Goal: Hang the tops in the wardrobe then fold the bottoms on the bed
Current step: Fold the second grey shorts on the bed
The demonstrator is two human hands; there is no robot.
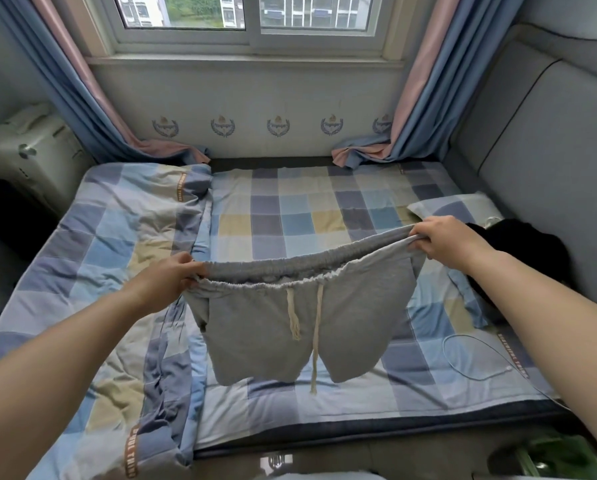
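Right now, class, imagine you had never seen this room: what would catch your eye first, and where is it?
First, the grey shorts held up by the waistband at centre, left hand and right hand pinching its two ends, drawstrings dangling. Beneath lies the checked bed, its matching quilt bunched on the left. A dark garment sits at the right edge.

The grey shorts (290,327) hung spread between the left grip (167,277) and the right grip (444,239), each pinching one end of the elastic waistband. Two cream drawstrings dangled down the front, and both legs drooped below the grips, above the checked bed (307,209). A black garment (529,247) lay crumpled just right of the right grip.
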